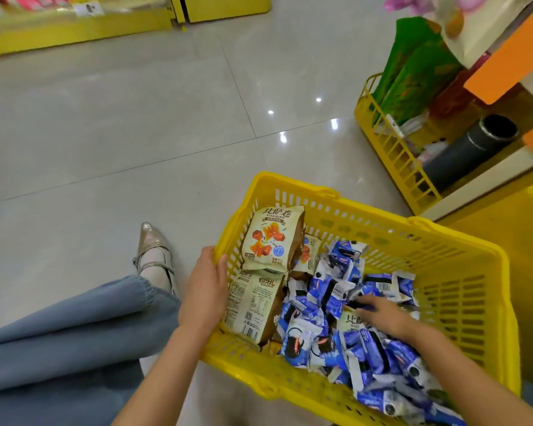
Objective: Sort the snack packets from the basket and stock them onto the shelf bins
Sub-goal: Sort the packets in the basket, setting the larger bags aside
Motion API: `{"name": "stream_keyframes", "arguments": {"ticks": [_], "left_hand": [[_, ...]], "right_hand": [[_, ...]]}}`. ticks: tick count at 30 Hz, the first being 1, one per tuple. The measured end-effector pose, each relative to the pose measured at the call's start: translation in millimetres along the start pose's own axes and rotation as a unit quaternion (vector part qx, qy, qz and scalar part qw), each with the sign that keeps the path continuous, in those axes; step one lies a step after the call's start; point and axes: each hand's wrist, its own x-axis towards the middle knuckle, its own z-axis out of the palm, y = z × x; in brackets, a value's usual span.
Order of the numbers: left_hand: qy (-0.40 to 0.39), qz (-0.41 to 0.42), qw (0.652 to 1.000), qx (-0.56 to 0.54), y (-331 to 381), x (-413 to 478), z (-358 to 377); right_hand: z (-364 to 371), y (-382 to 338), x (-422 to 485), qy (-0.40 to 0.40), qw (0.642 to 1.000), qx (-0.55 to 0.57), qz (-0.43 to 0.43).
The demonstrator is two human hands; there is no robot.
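A yellow plastic basket [462, 253] stands on the tiled floor in front of me. Cream and brown snack bags [271, 238] lean against its left wall. Several small blue and white packets [330, 290] fill its middle and right. My left hand [205, 287] grips the basket's left rim, thumb over the edge. My right hand [379, 312] reaches into the pile, its fingers spread over the blue packets and a partly buried cream bag [351, 322]; whether it holds one is hidden.
A low yellow wire shelf bin [391, 155] at the right holds green bags [413, 69] and a dark cylinder [471, 149]. Another yellow shelf [74, 32] runs along the far left. My leg in blue cloth and a shoe [153, 250] lie left of the basket.
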Motion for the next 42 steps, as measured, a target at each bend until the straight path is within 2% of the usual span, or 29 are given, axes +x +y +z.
{"name": "stream_keyframes", "arguments": {"ticks": [3,8,13,16,19,22,25,28,32,37,40,42], "left_hand": [[0.003,0.000,1.000,0.002,1,1,0],[0.007,0.000,1.000,0.018,0,1,0],[0.007,0.003,0.999,0.036,2,2,-1],[0.008,0.005,0.999,0.043,4,2,-1],[0.005,0.006,0.999,0.040,4,2,-3],[0.001,0.012,0.999,0.034,2,2,-4],[-0.021,0.009,1.000,0.010,0,5,-6],[-0.057,0.006,0.997,-0.047,-5,6,-9],[-0.076,0.013,0.996,-0.054,-12,-2,-14],[-0.069,0.012,0.995,-0.070,-19,-12,-16],[-0.070,-0.003,0.994,-0.082,-19,-14,-17],[-0.071,-0.019,0.994,-0.085,-16,-15,-19]], "right_hand": [[-1,0,9,-0.046,0.998,-0.021,0.042],[-7,-8,12,-0.090,0.991,-0.086,0.043],[-13,-15,0,-0.105,0.989,-0.106,-0.023],[-18,-20,-10,-0.044,0.981,-0.177,-0.074],[-22,-29,-23,0.038,0.964,-0.246,-0.088],[-38,-42,-44,0.178,0.932,-0.284,-0.135],[-57,-65,-74,0.290,0.893,-0.277,-0.204],[-57,-96,-103,0.333,0.878,-0.225,-0.259],[-23,-143,-114,0.298,0.881,-0.191,-0.312],[44,-182,-78,0.259,0.901,-0.216,-0.274],[59,-194,-63,0.243,0.925,-0.145,-0.255],[58,-193,-64,0.206,0.935,-0.090,-0.276]]}}
